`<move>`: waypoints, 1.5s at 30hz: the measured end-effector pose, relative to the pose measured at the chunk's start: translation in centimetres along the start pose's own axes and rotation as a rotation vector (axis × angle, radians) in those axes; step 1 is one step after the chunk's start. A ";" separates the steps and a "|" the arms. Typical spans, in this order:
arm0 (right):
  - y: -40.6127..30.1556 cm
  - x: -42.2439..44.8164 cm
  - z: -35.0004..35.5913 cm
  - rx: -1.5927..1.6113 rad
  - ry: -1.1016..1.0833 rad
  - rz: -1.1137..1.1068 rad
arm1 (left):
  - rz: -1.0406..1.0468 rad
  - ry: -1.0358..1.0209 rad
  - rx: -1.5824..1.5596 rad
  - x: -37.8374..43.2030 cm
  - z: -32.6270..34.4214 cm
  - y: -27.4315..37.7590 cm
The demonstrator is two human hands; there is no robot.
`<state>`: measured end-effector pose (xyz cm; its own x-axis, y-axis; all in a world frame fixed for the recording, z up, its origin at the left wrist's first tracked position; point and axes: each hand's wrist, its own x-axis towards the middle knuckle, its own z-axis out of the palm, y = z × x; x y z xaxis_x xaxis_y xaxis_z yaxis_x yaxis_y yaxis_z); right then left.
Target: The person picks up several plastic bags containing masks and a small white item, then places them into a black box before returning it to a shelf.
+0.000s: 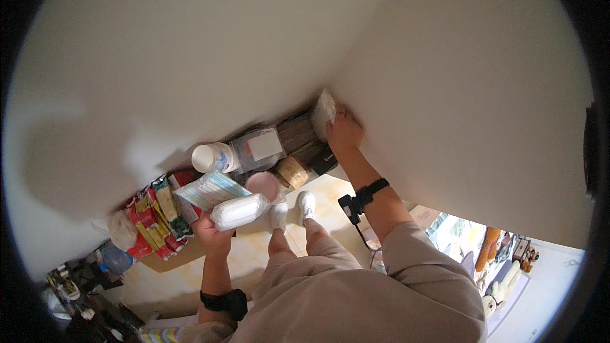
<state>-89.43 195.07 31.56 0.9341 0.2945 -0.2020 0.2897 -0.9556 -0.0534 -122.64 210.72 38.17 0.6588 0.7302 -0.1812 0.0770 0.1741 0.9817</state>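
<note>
In my left hand (213, 238) is a white plastic-wrapped pack (239, 211), possibly of tissues. A clear packet of pastel-striped sticks (212, 190) lies against its far side; whether my fingers hold that too is hidden. My right hand (345, 131) reaches into the wall corner at the end of a dark wooden surface (299, 132). Its fingers grip the edge of a whitish upright package (324, 110). Nearby on that surface are a white tub (214, 157), a clear zip bag with a white card (265, 146), a pink round container (263, 186) and a tan roll (292, 172).
Red and gold snack packets (159, 221) crowd the surface's left part, beside a large water bottle (116, 258). Near the right hand sits a black box (325, 159). Walls (457, 105) enclose the far and right sides. A bed with plush toys (505, 286) stands behind at right.
</note>
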 end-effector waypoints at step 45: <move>-6.6 -6.4 8.8 -0.238 -0.502 -0.473 | -0.147 0.256 -0.225 -4.0 -1.8 -1.8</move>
<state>-99.17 199.42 24.59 0.5061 0.5816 -0.6369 0.7298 -0.6823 -0.0432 -126.74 208.63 37.04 0.4422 0.8232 -0.3562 -0.0280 0.4096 0.9118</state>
